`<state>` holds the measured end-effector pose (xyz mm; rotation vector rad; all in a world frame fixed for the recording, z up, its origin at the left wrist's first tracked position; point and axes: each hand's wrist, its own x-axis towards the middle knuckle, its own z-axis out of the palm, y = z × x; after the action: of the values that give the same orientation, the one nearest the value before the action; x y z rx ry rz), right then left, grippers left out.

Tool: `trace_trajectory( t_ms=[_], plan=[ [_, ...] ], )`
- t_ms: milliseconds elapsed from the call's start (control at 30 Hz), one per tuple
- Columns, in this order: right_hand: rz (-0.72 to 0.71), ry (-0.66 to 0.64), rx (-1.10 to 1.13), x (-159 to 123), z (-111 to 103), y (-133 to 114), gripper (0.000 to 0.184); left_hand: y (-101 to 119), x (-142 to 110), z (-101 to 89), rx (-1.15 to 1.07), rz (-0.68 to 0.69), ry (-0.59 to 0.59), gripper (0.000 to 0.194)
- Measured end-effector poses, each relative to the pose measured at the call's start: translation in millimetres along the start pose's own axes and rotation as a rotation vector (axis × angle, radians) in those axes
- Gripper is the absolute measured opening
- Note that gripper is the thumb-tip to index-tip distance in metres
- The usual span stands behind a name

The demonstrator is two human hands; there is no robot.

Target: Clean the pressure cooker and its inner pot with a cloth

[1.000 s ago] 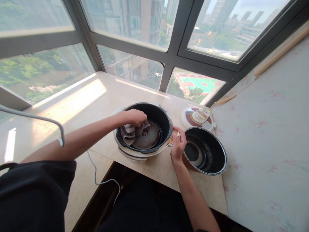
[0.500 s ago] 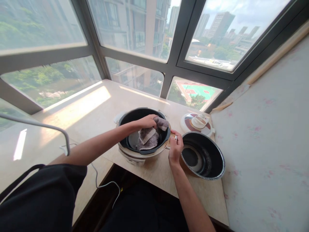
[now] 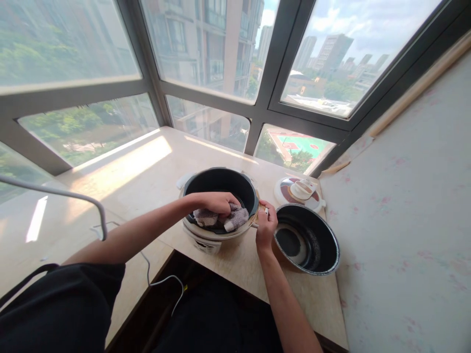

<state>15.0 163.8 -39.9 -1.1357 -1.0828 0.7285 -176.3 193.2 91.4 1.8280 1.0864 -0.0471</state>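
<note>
A white electric cooker (image 3: 200, 233) with a dark inside stands on the pale countertop. My left hand (image 3: 220, 202) reaches into it, fingers closed on a grey-brown cloth (image 3: 238, 218) that is bunched against the near inner wall. Part of the cloth and some fingertips are hidden by the hand. At the cooker's right side, my right hand (image 3: 267, 225) is wrapped round the side handle, which it mostly covers. Just right of that hand rests a round black inner pot (image 3: 324, 235), tilted slightly, its bottom worn pale.
Behind the inner pot lies a white and brown lid (image 3: 285, 192) with a knob on top. A grey cord (image 3: 162, 282) hangs off the counter's front edge. Windows (image 3: 217, 49) border the back, and a flower-patterned wall (image 3: 397, 220) closes off the right side.
My left hand has wiped the cloth from the cooker's right inner side down to the near wall. My right hand keeps its hold on the handle. The view has shifted slightly.
</note>
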Motion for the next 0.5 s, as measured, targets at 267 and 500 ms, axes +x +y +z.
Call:
trace_trajectory(
  t_ms=[267,500],
  plan=[
    [0.017,0.0,0.0,1.2,-0.7,1.9,0.033,-22.9,-28.0,-17.7,0.821,0.037,0.189,0.035],
    [0.024,-0.017,-0.011,0.5,-1.0,0.1,0.034,-52.8,12.4,-34.2,1.253,0.237,0.23,0.021]
  ],
)
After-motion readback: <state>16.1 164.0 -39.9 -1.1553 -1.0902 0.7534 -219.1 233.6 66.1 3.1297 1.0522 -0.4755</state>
